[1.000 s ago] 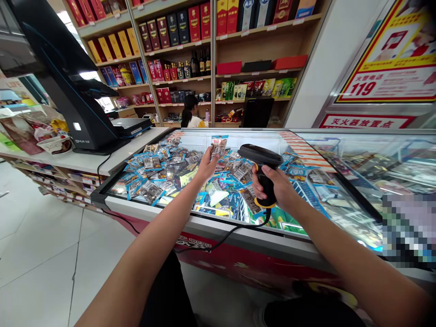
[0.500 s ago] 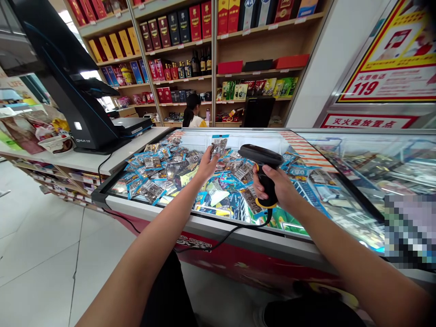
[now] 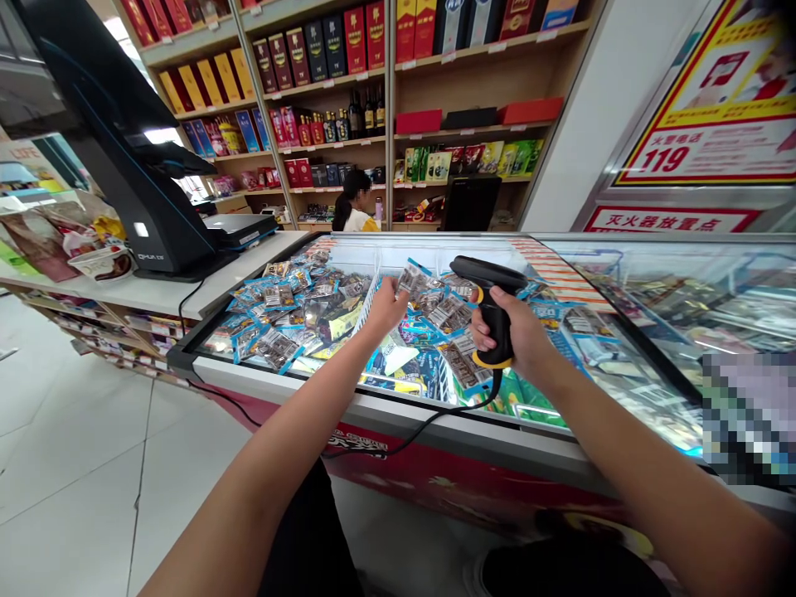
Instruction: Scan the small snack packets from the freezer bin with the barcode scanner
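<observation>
A shop with wooden shelves (image 3: 373, 99) of boxed goods and bottles fills the background, and in front stands a chest freezer (image 3: 435, 431) with a glass lid, its top scattered with small snack packets (image 3: 279, 319). To the left, a white desk (image 3: 155, 290) carries a black till screen (image 3: 118, 141). A person with dark hair (image 3: 351, 203) sits far back by the shelves. The left hand (image 3: 384, 308) holds one small packet (image 3: 411, 278) by its edge, fingers pinched on it, just above the pile on the glass. The right hand (image 3: 519, 336) has its fingers wrapped around the grip of a black barcode scanner (image 3: 490, 298) with a yellow band, its head pointing left toward the packet, close beside it but not touching. The scanner's black cable (image 3: 410, 431) hangs down over the freezer's front edge. A red and yellow poster (image 3: 721, 108) hangs at the right.
</observation>
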A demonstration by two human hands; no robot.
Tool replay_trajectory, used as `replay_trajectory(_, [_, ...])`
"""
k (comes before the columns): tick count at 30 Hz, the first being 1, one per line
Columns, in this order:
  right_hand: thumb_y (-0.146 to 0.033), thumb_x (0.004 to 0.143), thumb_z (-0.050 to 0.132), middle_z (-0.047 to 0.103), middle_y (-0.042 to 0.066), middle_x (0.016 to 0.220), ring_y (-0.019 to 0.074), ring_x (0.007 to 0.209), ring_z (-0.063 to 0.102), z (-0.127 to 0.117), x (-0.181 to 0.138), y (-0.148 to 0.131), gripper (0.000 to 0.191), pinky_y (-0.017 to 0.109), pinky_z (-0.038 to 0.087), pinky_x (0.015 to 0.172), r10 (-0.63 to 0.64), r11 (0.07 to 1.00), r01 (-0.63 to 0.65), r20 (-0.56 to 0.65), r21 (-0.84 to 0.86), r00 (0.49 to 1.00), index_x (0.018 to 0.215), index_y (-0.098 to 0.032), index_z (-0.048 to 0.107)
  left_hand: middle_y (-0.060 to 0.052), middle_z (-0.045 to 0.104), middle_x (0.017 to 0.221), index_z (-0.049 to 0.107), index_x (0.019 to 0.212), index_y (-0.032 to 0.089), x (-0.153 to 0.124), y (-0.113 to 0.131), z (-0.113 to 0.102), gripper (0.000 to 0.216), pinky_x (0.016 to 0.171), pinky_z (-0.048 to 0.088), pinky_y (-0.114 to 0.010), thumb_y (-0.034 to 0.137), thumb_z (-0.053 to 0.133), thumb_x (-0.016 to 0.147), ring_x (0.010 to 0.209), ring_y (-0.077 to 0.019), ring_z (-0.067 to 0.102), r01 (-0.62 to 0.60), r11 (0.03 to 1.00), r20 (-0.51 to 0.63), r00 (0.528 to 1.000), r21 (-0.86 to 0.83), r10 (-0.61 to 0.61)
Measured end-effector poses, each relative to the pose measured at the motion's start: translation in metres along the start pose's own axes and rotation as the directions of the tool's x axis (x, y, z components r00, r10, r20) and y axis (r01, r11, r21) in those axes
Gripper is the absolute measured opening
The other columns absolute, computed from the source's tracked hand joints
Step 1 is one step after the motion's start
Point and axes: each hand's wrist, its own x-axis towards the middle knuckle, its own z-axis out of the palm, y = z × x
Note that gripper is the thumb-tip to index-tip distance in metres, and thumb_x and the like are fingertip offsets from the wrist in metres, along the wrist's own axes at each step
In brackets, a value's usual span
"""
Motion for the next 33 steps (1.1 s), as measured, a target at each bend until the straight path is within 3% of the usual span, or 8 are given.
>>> replay_trajectory(4, [-0.058,0.086,0.078,0.050,-0.003,0.056,0.0099,0.041,0.040,0.001,-0.001,0.000,0.042,0.025,0.032,0.042,0.032,0.999,-0.032,0.000,-0.013,0.999,0.097,-0.022,0.058,-0.016,0.069,0.128,0.052,0.140,0.021,-0.005,0.003,0.008,0.040,0.078,0.056,-0.035,0.038,0.058,0.104,0.086,-0.0240,0.075,-0.102,0.969,0.030,0.995,0.225,0.098])
replay_trajectory(8, [-0.054,0.092,0.073,0.050,-0.003,0.058,0.0091,0.042,0.040,0.000,-0.001,0.001,0.035,0.024,0.031,0.043,0.065,0.998,-0.065,-0.009,-0.001,0.998,0.096,-0.022,0.058,-0.018,0.057,0.147,0.059,0.140,0.022,-0.013,0.009,0.002,0.044,0.090,0.055,-0.041,0.049,0.051,0.106,0.112,-0.0330,0.071,-0.166,0.778,0.024,0.981,0.606,0.191])
replay_trajectory(13, [-0.054,0.092,0.072,0.050,-0.003,0.059,0.0094,0.042,0.042,-0.007,0.000,0.004,0.035,0.023,0.032,0.043,0.081,0.997,-0.081,-0.016,-0.019,0.997,0.097,-0.022,0.060,-0.020,0.057,0.145,0.064,0.135,0.019,-0.006,0.003,-0.042,0.043,0.104,0.049,-0.047,0.046,0.047,0.106,0.129,-0.0372,0.060,0.051,0.680,-0.200,0.970,0.731,0.142])
replay_trajectory(18, [-0.058,0.086,0.077,0.050,-0.003,0.059,0.0094,0.041,0.042,-0.010,0.002,0.005,0.041,0.022,0.033,0.041,0.109,0.994,-0.110,-0.025,-0.028,0.994,0.096,-0.022,0.060,-0.024,0.046,0.162,0.067,0.134,0.014,0.010,-0.021,-0.090,0.042,0.120,0.035,-0.056,0.030,0.052,0.099,0.154,-0.0435,0.035,0.339,0.609,-0.376,0.924,0.716,-0.072])
replay_trajectory(24, [-0.058,0.084,0.079,0.049,-0.003,0.057,0.0097,0.040,0.043,-0.010,0.004,0.006,0.042,0.022,0.034,0.041,0.081,0.996,-0.082,-0.018,-0.019,0.997,0.096,-0.022,0.062,-0.019,0.059,0.152,0.069,0.133,0.017,0.013,-0.032,-0.086,0.043,0.119,0.033,-0.056,0.015,0.050,0.095,0.149,-0.0401,0.041,0.258,0.531,-0.242,0.965,0.807,-0.101])
replay_trajectory(26, [-0.058,0.084,0.079,0.050,-0.003,0.058,0.0097,0.041,0.043,-0.011,0.004,0.007,0.042,0.022,0.035,0.042,0.075,0.997,-0.076,-0.014,-0.017,0.997,0.096,-0.022,0.062,-0.018,0.062,0.147,0.068,0.133,0.020,0.012,-0.032,-0.082,0.045,0.115,0.038,-0.054,0.010,0.048,0.094,0.142,-0.0375,0.047,0.160,0.530,-0.177,0.984,0.833,-0.019])
replay_trajectory(30, [-0.060,0.083,0.080,0.050,-0.003,0.058,0.0099,0.041,0.043,-0.011,0.003,0.006,0.044,0.022,0.034,0.041,0.069,0.997,-0.070,-0.023,-0.025,0.997,0.096,-0.022,0.062,-0.012,0.061,0.145,0.069,0.129,0.026,0.009,-0.028,-0.073,0.036,0.113,0.041,-0.049,0.017,0.054,0.097,0.138,-0.0322,0.050,-0.147,0.569,0.097,0.988,0.809,0.117])
replay_trajectory(33, [-0.058,0.085,0.078,0.050,-0.002,0.058,0.0103,0.042,0.043,-0.008,0.002,0.004,0.041,0.023,0.033,0.042,0.079,0.996,-0.080,-0.037,-0.028,0.996,0.096,-0.022,0.062,-0.012,0.057,0.151,0.069,0.125,0.026,0.006,-0.025,-0.068,0.029,0.117,0.038,-0.050,0.024,0.057,0.098,0.143,-0.0328,0.046,-0.233,0.583,0.164,0.972,0.778,0.170])
